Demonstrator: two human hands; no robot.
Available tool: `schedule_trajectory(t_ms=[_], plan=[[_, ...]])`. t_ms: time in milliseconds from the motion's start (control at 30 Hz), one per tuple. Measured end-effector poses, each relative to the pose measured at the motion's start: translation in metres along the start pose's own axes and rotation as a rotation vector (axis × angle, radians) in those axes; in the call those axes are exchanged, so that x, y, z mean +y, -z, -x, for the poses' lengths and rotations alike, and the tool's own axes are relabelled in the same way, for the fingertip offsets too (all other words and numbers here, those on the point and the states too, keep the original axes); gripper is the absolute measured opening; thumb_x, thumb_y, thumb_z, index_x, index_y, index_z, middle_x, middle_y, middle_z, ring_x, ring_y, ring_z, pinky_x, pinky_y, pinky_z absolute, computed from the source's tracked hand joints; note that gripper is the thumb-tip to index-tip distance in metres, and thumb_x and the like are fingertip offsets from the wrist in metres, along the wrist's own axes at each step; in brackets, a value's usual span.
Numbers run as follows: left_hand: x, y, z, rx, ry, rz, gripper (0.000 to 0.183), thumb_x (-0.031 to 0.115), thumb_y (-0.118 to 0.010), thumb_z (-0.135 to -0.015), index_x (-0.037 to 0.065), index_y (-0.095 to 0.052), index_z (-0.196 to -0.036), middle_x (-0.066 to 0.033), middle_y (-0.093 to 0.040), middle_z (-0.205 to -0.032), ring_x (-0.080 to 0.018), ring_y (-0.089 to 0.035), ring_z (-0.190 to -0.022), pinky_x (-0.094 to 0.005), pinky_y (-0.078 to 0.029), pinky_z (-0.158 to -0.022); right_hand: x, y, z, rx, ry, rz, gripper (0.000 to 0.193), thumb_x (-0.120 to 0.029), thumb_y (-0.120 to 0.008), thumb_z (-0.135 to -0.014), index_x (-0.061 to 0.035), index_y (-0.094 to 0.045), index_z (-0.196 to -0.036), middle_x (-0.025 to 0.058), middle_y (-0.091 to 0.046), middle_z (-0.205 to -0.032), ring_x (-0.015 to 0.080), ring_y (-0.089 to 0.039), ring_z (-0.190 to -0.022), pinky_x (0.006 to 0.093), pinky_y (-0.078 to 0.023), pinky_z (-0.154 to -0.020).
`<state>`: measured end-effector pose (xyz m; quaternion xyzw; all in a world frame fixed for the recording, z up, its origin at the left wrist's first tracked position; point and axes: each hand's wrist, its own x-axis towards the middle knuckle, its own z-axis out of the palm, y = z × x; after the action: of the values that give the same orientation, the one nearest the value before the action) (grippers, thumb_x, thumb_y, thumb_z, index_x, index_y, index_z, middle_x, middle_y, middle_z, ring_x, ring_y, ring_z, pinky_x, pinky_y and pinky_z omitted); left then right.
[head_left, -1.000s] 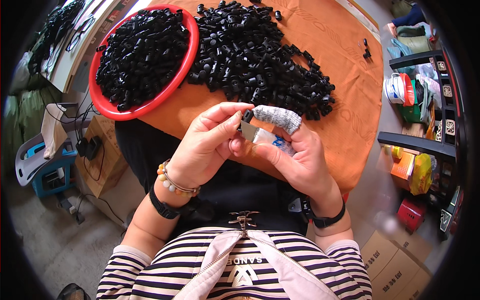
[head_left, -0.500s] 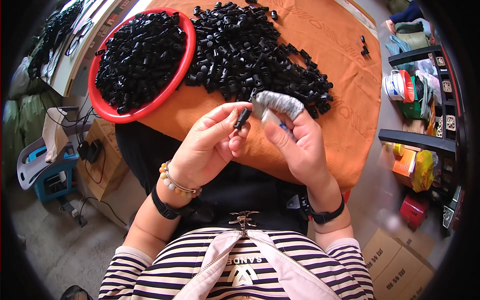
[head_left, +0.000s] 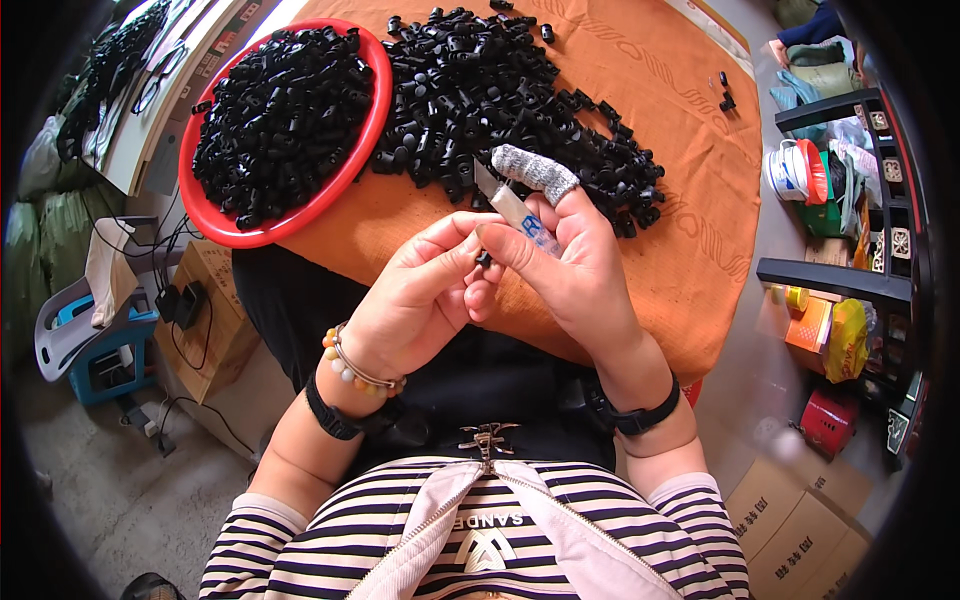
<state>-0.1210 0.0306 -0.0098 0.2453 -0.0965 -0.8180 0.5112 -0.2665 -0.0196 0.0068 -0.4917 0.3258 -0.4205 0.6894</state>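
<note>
My left hand [head_left: 430, 265] pinches a small black plastic part [head_left: 484, 259], mostly covered by the fingers. Close against it, my right hand [head_left: 575, 260] is wrapped round a small knife [head_left: 517, 210] with a white handle bearing blue print. The knife's short blade [head_left: 486, 180] points up and left, toward the heap. My right thumb tip meets the left fingertips at the part. A grey knitted finger cover [head_left: 538, 170] sleeves my right index finger, which is stretched out beyond the knife. Past both hands lies a heap of black plastic parts [head_left: 470, 90] on the orange cloth [head_left: 690, 180].
A red basin [head_left: 215, 232] full of similar black parts stands left of the heap. A few loose parts [head_left: 727, 102] lie at the far right of the cloth. A black rack [head_left: 830, 285] holds goods on the right, above cardboard boxes [head_left: 790, 530]. A grey-blue chair [head_left: 95, 310] stands left.
My right thumb has moved left onto the black part, meeting my left fingers. The knife has swung up and left, its blade now away from the part. The part is more hidden.
</note>
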Motion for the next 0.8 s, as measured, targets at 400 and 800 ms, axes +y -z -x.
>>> schedule_trajectory(t_ms=[400, 800], plan=[[0.013, 0.003, 0.002, 0.05, -0.128, -0.042, 0.026, 0.017, -0.049, -0.092, 0.006, -0.048, -0.115, -0.0053, -0.054, -0.087, -0.0075, -0.05, -0.063, -0.0194, -0.041, -0.056, -0.009, 0.013, 0.003, 0.156, -0.071, 0.01, 0.037, -0.004, -0.058, -0.086, 0.0019, -0.045, -0.121, 0.0054, -0.054, -0.112, 0.0066, -0.049, -0.1, 0.0201, -0.04, -0.086], [0.063, 0.025, 0.017, 0.343, -0.727, -0.135, 0.049, 0.006, -0.046, -0.09, 0.005, -0.025, -0.134, -0.0213, -0.045, -0.127, -0.0313, -0.053, -0.11, -0.0316, -0.052, -0.083, -0.009, 0.044, 0.014, 0.285, -0.054, 0.055, 0.035, -0.005, -0.058, -0.086, 0.0023, -0.048, -0.119, 0.006, -0.054, -0.115, 0.0086, -0.05, -0.102, 0.0208, -0.038, -0.088]])
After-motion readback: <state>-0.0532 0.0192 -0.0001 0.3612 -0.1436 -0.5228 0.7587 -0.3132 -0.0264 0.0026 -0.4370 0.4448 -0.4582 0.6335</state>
